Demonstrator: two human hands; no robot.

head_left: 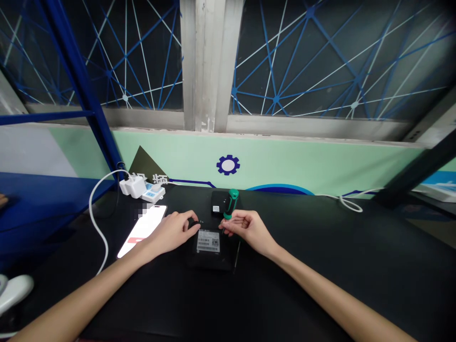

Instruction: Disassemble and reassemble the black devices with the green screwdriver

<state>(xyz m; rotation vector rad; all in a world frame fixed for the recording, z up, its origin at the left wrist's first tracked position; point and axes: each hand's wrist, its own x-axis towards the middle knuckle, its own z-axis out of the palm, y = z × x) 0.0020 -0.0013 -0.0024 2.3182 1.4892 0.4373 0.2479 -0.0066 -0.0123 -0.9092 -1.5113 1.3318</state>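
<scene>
A flat black box (210,251) with a white label on top lies on the black table (320,266) in front of me. My left hand (174,230) rests on the box's left corner, fingers curled and pressed to it. My right hand (245,228) is closed round a green-handled screwdriver (231,203), held upright with its tip down at the box's upper right edge. A second small black box (216,203) lies just behind the screwdriver.
A lit phone (142,230) lies left of the box. A white charger and a small white-blue device (142,188) sit at the back left, with a white cable (96,223) looping forward. A thin dark rod (236,256) lies right of the box. Another white cable (351,202) lies far right.
</scene>
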